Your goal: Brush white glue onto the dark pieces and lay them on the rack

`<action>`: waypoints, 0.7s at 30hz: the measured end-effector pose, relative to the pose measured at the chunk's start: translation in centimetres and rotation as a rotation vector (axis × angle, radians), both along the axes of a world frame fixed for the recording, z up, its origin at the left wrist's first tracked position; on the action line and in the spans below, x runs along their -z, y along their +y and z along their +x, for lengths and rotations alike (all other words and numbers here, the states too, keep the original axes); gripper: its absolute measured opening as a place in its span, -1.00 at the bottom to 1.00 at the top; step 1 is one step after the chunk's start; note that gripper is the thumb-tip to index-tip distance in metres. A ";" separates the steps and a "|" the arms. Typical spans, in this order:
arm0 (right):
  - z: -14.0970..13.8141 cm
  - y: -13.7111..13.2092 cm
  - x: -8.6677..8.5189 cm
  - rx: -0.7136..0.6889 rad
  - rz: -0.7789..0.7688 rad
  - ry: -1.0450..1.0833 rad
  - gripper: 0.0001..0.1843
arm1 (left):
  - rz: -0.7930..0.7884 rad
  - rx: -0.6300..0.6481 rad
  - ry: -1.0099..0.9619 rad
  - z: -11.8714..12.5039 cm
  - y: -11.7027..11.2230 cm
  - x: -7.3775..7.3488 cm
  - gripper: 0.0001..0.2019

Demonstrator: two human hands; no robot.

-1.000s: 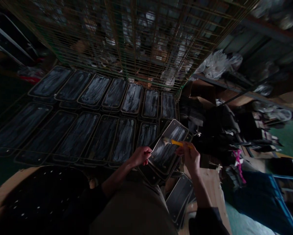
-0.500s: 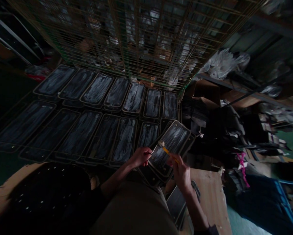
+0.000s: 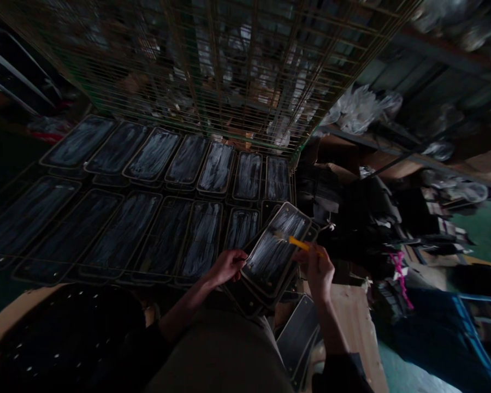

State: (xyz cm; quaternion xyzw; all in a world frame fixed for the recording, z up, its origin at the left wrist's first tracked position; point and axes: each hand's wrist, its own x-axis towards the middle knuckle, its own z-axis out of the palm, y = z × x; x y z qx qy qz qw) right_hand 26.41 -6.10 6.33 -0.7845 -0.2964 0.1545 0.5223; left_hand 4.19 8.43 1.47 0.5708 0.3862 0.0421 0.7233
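Right hand (image 3: 321, 271): closed round and pinching the yellow handle of a brush (image 3: 301, 244).
Brush tip: slanted up and left over the middle of a dark panel (image 3: 270, 259); blurred, cannot tell whether touching.
Left hand (image 3: 228, 266): pinching the left edge of that panel between thumb and fingers.
Dark panel's place: between both hands, askew on top of similar panels, pale-rimmed, streaked white.
Panel rows (image 3: 151, 154): laid side by side in two lines, left of and beyond the hands, mostly streaked too.
Lower panels (image 3: 297, 326): stacked left of the right forearm, near a wooden board (image 3: 354, 314).
Wire mesh (image 3: 206, 71): rising behind the rows.
Far right: clear plastic bags (image 3: 355, 109), pink strip (image 3: 400, 275), blue sheet (image 3: 437, 327).
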 end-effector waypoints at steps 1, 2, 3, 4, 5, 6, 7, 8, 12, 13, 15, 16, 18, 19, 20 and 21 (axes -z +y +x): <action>0.7 0.5 0.0 0.034 0.012 -0.065 -0.63 | 0.000 -0.007 -0.007 0.0 0.0 -0.1 -0.76; 1.1 0.9 0.0 0.055 0.025 -0.128 -0.63 | 0.003 -0.008 -0.016 0.0 0.0 -0.1 -0.76; 1.4 1.4 0.0 0.062 0.038 -0.185 -0.64 | 0.008 -0.006 -0.027 0.0 0.0 -0.1 -0.76; 1.6 1.9 0.0 0.050 0.045 -0.233 -0.65 | 0.012 -0.001 -0.035 0.0 -0.1 -0.1 -0.76; 1.8 2.5 0.1 0.020 0.044 -0.268 -0.66 | 0.016 -0.001 -0.037 0.0 -0.1 -0.1 -0.76; 2.0 3.0 0.3 -0.020 0.040 -0.290 -0.67 | 0.020 -0.013 -0.030 -0.1 -0.2 -0.1 -0.76; 2.3 3.6 0.6 -0.067 0.031 -0.303 -0.67 | 0.024 -0.032 -0.018 0.0 -0.3 -0.1 -0.76; 2.7 4.0 1.0 -0.113 0.016 -0.311 -0.67 | 0.026 -0.053 -0.003 0.0 -0.4 0.0 -0.75; 4.9 4.5 2.7 -0.193 -0.047 -0.314 -0.67 | 0.019 -0.111 0.036 0.1 -1.0 0.3 -0.73; 5.4 4.3 3.0 -0.186 -0.056 -0.317 -0.67 | 0.013 -0.121 0.040 0.2 -1.1 0.4 -0.73; 6.1 3.6 3.3 -0.158 -0.067 -0.342 -0.67 | -0.002 -0.144 0.045 0.2 -1.2 0.5 -0.71; 6.3 3.2 3.4 -0.148 -0.076 -0.366 -0.67 | -0.007 -0.156 0.046 0.3 -1.3 0.5 -0.70; 6.5 2.5 3.3 -0.146 -0.097 -0.425 -0.67 | -0.006 -0.182 0.043 0.3 -1.4 0.5 -0.69; 6.5 2.2 3.2 -0.150 -0.108 -0.449 -0.66 | -0.002 -0.193 0.041 0.3 -1.5 0.4 -0.69; 6.5 1.9 3.1 -0.153 -0.121 -0.471 -0.64 | 0.004 -0.202 0.040 0.4 -1.5 0.4 -0.68; 6.4 1.5 3.0 -0.153 -0.134 -0.489 -0.63 | 0.009 -0.209 0.042 0.4 -1.6 0.3 -0.69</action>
